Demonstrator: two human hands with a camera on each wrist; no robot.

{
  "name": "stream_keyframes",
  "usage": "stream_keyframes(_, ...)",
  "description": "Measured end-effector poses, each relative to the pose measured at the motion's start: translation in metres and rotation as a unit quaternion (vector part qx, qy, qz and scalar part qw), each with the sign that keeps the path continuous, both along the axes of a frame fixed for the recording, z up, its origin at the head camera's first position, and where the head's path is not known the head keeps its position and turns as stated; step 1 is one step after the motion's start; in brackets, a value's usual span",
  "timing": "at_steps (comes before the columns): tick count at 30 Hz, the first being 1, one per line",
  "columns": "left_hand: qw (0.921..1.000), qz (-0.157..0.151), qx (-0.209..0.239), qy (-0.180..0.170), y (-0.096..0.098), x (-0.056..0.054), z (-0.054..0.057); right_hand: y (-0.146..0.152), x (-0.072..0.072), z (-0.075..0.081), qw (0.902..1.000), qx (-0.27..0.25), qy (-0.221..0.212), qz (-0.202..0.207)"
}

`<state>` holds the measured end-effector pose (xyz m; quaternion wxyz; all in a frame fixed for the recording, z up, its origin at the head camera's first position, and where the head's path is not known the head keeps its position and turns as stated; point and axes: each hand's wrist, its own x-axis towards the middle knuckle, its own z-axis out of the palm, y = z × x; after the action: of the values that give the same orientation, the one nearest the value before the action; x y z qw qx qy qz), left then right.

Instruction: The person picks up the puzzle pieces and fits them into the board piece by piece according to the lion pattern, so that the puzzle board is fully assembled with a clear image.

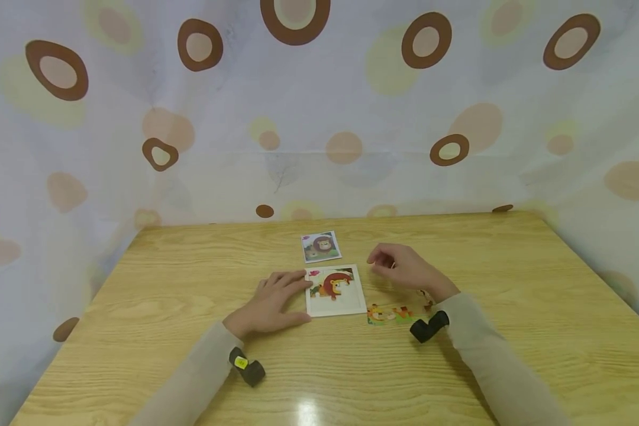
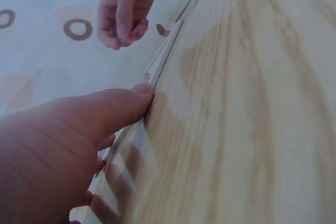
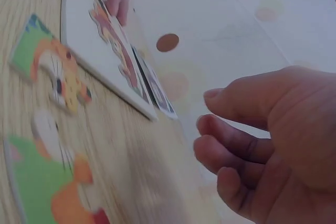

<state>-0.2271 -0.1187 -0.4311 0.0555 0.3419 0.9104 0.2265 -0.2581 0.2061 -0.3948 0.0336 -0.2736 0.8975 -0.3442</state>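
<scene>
A white square puzzle board [image 1: 348,303] lies on the table with part of a lion picture fitted in it. My left hand [image 1: 271,305] rests at the board's left side, fingers spread, with two fingertips on its upper left and the thumb at its lower left edge. To the right of the board my right hand [image 1: 403,267] hovers above the table. Its fingers are loosely bent, and the right wrist view shows a gap between thumb and fingertips with nothing in it. Loose puzzle pieces [image 3: 31,51] with green, orange and yellow animal parts lie below that hand.
Behind the board lies a small picture card [image 1: 320,247] of a lion. The wooden table [image 1: 202,254] meets a patterned cloth [image 1: 341,183] at its back and sides. Some loose pieces are partly hidden by the right wrist.
</scene>
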Motion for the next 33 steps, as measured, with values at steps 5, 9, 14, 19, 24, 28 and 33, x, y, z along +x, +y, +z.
stream_keyframes(5, 1.0000, 0.001, 0.002, -0.001, 0.000, 0.000, 0.000, 0.023, 0.000, 0.004, 0.9994, 0.014, -0.025, 0.021)
stream_keyframes(9, 1.0000, 0.000, 0.003, -0.001, 0.000, 0.000, 0.000, 0.042, -0.001, 0.011, 0.9972, 0.017, -0.061, 0.041)
stream_keyframes(14, 1.0000, -0.002, 0.006, -0.002, 0.001, 0.000, 0.000, 0.063, 0.001, 0.017, 0.9924, 0.049, -0.106, 0.039)
stream_keyframes(19, 1.0000, -0.002, 0.004, 0.000, 0.001, 0.000, 0.000, 0.073, 0.005, 0.019, 0.9851, 0.093, -0.143, 0.025)
stream_keyframes(24, 1.0000, -0.002, 0.007, 0.003, 0.001, 0.000, 0.000, 0.074, 0.006, 0.019, 0.9784, 0.108, -0.176, 0.016)
stream_keyframes(28, 1.0000, -0.002, 0.008, 0.003, 0.000, 0.000, 0.000, 0.073, 0.005, 0.017, 0.9779, 0.122, -0.170, 0.006)
stream_keyframes(33, 1.0000, -0.001, 0.003, 0.002, 0.000, 0.000, 0.000, 0.071, 0.005, 0.015, 0.9776, 0.128, -0.167, -0.008)
